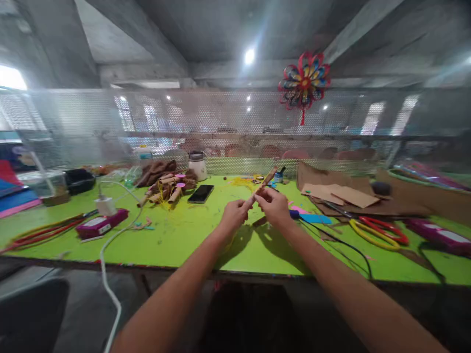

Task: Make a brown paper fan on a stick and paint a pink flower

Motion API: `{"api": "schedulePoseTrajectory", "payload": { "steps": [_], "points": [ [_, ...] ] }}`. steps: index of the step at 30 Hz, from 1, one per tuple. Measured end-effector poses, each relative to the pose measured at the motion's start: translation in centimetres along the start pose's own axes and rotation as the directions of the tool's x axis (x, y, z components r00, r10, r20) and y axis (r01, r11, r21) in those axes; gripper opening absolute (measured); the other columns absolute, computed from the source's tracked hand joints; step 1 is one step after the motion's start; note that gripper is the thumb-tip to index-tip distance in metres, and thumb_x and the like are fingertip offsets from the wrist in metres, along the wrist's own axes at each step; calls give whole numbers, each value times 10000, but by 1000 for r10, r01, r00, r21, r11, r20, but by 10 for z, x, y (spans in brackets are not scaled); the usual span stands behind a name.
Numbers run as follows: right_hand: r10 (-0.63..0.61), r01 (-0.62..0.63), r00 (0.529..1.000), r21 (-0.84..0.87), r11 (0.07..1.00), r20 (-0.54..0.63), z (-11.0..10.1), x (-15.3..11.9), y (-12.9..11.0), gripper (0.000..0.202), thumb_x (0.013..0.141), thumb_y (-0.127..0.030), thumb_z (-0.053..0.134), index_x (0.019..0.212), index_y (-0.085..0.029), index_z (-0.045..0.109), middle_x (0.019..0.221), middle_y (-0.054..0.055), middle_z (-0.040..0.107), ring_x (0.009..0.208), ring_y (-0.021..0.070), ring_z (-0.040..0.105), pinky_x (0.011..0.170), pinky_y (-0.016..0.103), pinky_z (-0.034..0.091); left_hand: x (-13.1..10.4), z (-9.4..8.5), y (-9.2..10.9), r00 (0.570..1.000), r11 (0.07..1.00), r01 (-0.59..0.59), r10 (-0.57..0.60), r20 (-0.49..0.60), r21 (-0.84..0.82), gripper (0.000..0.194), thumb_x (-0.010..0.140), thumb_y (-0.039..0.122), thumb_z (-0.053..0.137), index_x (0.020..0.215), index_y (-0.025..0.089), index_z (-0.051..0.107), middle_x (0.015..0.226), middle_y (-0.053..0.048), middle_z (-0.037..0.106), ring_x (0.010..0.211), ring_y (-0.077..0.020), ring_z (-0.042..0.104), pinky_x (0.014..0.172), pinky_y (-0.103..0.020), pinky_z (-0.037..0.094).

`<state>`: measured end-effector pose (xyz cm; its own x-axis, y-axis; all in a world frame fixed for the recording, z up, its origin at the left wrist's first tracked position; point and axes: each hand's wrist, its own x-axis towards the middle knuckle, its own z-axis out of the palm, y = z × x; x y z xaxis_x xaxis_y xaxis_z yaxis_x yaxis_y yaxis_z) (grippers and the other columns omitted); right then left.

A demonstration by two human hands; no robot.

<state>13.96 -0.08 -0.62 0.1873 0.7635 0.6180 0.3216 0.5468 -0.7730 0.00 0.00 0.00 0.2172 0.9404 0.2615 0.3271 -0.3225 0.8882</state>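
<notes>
Above the green table [176,235], my left hand [234,215] and my right hand [273,205] meet near the middle. Both hold a thin brown cardboard strip [271,175] that slants up and to the right, its far end sticking out past the fingers. The fingers of each hand are closed on the strip in a pinch. Beneath my right hand lies another small brown piece [259,221]. A blue-handled tool [294,214] with a black cord lies beside my right wrist, next to a blue strip [315,218].
Cardboard rolls with yellow string [175,195], a phone [200,194] and a jar [197,165] stand left of centre. A white cable [104,264] hangs over the front edge. To the right are scissors [373,235] and cardboard sheets [355,195]. A mesh screen [221,113] rises behind.
</notes>
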Motion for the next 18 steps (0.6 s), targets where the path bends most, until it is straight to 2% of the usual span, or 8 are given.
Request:
{"api": "schedulePoseTrajectory", "payload": {
  "steps": [9, 18],
  "points": [
    [-34, 33, 999, -29, 999, -29, 2, 0, 2, 215, 742, -382, 590, 647, -192, 556, 546, -16, 535, 512, 134, 466, 516, 263, 366, 1, -2, 0, 999, 1000, -21, 21, -30, 4, 558, 758, 678, 462, 648, 147, 594, 430, 33, 443, 419, -97, 375, 453, -227, 269],
    [-69, 65, 997, -82, 995, -45, 3, 0, 1, 184, 753, -348, 571, 654, -194, 550, 589, -1, 583, 541, 141, 503, 551, 268, 386, 2, 0, -3, 999, 999, -34, 34, -14, -24, 513, 769, 639, 471, 656, 150, 576, 426, 41, 438, 398, -88, 360, 451, -225, 268]
  ]
}}
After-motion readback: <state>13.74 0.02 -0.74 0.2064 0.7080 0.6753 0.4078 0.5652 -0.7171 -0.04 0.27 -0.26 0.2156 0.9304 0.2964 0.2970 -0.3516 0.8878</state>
